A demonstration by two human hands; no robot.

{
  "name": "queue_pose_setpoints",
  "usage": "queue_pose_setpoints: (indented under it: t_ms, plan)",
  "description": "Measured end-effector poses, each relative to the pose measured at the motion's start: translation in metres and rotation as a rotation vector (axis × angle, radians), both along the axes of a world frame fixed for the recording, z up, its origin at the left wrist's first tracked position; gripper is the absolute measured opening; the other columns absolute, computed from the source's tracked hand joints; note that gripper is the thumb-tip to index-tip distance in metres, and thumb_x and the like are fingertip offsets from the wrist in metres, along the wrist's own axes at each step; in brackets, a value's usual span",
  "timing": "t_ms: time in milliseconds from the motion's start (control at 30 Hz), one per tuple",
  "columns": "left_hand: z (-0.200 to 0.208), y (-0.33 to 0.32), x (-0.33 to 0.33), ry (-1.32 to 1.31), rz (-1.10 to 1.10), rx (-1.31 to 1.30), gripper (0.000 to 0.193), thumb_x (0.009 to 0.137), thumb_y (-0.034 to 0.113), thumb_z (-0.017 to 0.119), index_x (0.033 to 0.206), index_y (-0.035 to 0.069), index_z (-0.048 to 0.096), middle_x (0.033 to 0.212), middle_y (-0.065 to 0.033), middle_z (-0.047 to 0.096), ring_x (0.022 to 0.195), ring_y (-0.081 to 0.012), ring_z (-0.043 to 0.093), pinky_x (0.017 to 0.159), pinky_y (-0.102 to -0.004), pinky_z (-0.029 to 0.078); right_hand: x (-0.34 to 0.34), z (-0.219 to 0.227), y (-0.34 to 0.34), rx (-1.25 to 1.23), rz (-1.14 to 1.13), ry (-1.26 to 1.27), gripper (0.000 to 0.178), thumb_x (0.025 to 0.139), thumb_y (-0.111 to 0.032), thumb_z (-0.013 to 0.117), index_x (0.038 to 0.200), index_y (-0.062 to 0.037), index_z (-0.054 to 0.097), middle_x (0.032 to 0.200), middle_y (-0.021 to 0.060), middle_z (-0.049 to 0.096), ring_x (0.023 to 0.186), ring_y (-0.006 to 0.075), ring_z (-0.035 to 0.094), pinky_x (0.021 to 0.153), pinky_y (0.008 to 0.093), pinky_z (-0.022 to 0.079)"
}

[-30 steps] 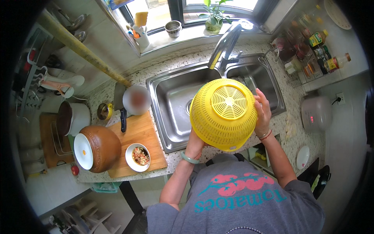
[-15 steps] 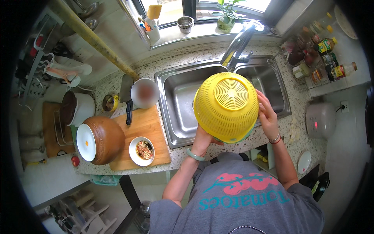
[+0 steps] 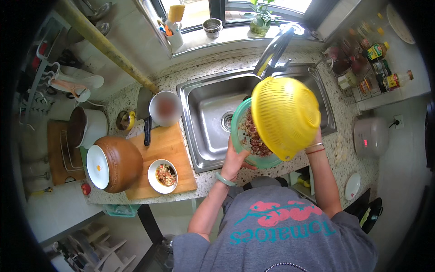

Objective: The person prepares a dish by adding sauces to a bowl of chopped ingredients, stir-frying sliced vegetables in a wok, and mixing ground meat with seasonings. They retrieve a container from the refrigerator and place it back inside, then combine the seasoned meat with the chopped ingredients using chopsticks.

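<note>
Over the sink (image 3: 210, 106), my left hand (image 3: 233, 161) grips the near left rim of a translucent green bowl (image 3: 235, 131). Inside the bowl lie many small reddish-brown and pale pieces (image 3: 256, 143), whose kind I cannot make out. A yellow colander (image 3: 285, 115) is held in my right hand (image 3: 316, 138), tilted bottom-up and slanting to the right, so the bowl's left part is uncovered. The colander still hides the bowl's right part and most of my right fingers.
Left of the sink, a cutting board (image 3: 176, 138) bears a white bowl of chopped seasoning (image 3: 164, 176), beside a brown clay pot (image 3: 124, 164). A cleaver (image 3: 147, 129) and a blurred white bowl (image 3: 166, 109) lie behind. The faucet (image 3: 274, 52) rises at the sink's far edge.
The colander has been lifted and tipped to the right off the green bowl, showing the contents. My right hand has gone behind the colander, while my left stays at the bowl.
</note>
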State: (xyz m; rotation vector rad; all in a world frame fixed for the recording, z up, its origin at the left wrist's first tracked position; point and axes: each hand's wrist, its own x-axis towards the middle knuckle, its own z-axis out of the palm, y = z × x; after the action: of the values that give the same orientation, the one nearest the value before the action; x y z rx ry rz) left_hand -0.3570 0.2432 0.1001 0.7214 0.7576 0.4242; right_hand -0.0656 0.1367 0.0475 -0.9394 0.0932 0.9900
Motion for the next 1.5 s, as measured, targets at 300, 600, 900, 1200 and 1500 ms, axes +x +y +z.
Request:
queue_pose_setpoints:
  t_ms: [300,600,900,1200,1500]
  plan:
    - [0.000,-0.003,-0.004,0.046,-0.024,0.081,0.070,0.089,0.007,0.056,0.147,0.012,0.017,0.129,-0.0129,0.050,0.099,-0.0281,0.064,0.055,-0.0351,0.063,-0.032,0.055,0.029,-0.198,0.145,-0.345,0.026,0.099,-0.016,0.047,0.107,0.0040,0.062,0.090,0.0086,0.068,0.075,0.0152,0.065,0.066,0.0255,0.055]
    - [-0.002,0.002,-0.018,-0.007,-0.001,0.071,0.066,0.086,0.003,0.051,0.144,0.010,0.020,0.128,-0.0149,0.050,0.095,-0.0268,0.065,0.055,-0.0360,0.062,-0.026,0.053,0.020,-0.100,0.143,-0.366,0.026,0.099,-0.016,0.047,0.104,0.0039,0.063,0.095,0.0085,0.068,0.078,0.0145,0.066,0.066,0.0268,0.057]
    - [-0.055,0.002,-0.044,-0.054,0.164,-0.225,0.058,0.083,0.008,0.050,0.138,0.008,0.030,0.112,-0.0149,0.058,0.080,-0.0258,0.065,0.055,-0.0415,0.058,-0.032,0.165,-0.012,0.186,-0.069,-0.373,0.031,0.099,-0.023,0.050,0.112,0.0030,0.060,0.107,0.0133,0.065,0.096,0.0182,0.065,0.082,0.0324,0.054]
    - [-0.067,0.010,-0.030,0.082,0.260,-0.057,0.046,0.082,0.005,0.048,0.127,0.002,0.035,0.104,-0.0142,0.055,0.078,-0.0271,0.065,0.054,-0.0413,0.062,-0.076,0.158,-0.010,-0.224,0.570,-2.159,0.016,0.075,-0.010,0.070,0.090,-0.0101,0.065,0.081,0.0013,0.064,0.072,0.0198,0.058,0.062,0.0319,0.043]
    - [-0.071,0.004,-0.033,0.153,0.218,-0.059,0.040,0.083,0.008,0.048,0.122,0.005,0.039,0.107,-0.0133,0.058,0.080,-0.0272,0.066,0.054,-0.0393,0.060,-0.077,0.128,-0.018,-0.194,0.566,-2.220,0.015,0.076,-0.011,0.066,0.091,-0.0114,0.065,0.083,-0.0016,0.065,0.076,0.0173,0.057,0.068,0.0310,0.043]
